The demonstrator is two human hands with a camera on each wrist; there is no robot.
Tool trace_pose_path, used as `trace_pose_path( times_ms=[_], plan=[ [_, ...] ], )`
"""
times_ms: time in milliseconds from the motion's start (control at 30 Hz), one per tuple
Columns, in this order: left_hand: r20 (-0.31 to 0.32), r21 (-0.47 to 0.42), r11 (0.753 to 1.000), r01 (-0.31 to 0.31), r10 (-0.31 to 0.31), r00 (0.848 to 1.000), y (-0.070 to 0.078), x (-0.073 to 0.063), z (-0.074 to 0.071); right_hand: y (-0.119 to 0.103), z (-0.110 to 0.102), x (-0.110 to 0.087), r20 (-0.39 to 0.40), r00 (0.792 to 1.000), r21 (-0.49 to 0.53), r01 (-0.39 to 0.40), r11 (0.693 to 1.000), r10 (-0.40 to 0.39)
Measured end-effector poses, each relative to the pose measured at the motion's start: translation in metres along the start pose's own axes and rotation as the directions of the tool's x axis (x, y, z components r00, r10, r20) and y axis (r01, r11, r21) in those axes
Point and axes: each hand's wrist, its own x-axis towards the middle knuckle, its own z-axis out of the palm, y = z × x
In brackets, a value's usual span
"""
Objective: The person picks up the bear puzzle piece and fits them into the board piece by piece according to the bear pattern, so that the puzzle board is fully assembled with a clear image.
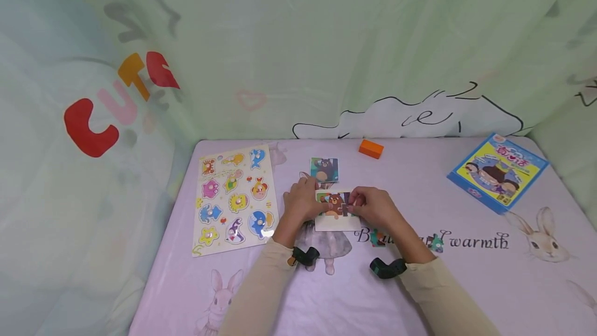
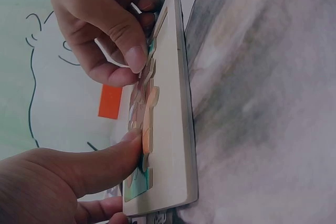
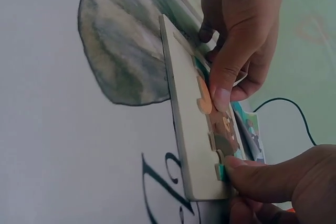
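In the head view, a small jigsaw board [image 1: 338,224] with a brown bear picture [image 1: 335,202] lies between both hands; its near part is bare. My left hand [image 1: 300,202] grips the board's left side, thumb on the bear pieces and fingers around the far edge. At the picture's right end, my right hand [image 1: 373,206] pinches a dark jigsaw piece [image 1: 345,209] at the surface. The right wrist view shows a teal-edged piece [image 3: 220,172] by the right thumb. Pieces stand slightly proud of the board [image 2: 170,145] in the left wrist view.
Behind the board lies a bear picture card [image 1: 325,170]. An orange block [image 1: 371,149] sits farther back. A knobbed sea-animal puzzle [image 1: 235,198] is at left, a blue and yellow box [image 1: 498,172] at right. Loose jigsaw pieces [image 1: 436,243] lie near the right forearm.
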Motion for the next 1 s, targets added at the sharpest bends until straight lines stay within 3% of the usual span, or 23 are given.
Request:
trace_pose_path(
  times_ms=[333,633,1000],
  plan=[
    [-0.004,0.016,1.0,-0.009,0.009,1.0,0.0001,0.0008,0.0022,-0.0002,-0.0002,0.0016,0.035,0.998,-0.048,0.056,0.997,-0.055],
    [0.001,0.024,1.0,-0.01,0.01,1.0,0.0,0.0021,0.0021,-0.0044,0.0059,0.0033,-0.013,1.0,-0.104,0.0,0.995,-0.002],
    [-0.002,0.015,1.0,-0.005,0.006,1.0,-0.0011,0.0016,0.0021,-0.0043,0.0017,0.0025,0.021,0.999,-0.066,0.045,0.997,-0.044]
  ],
)
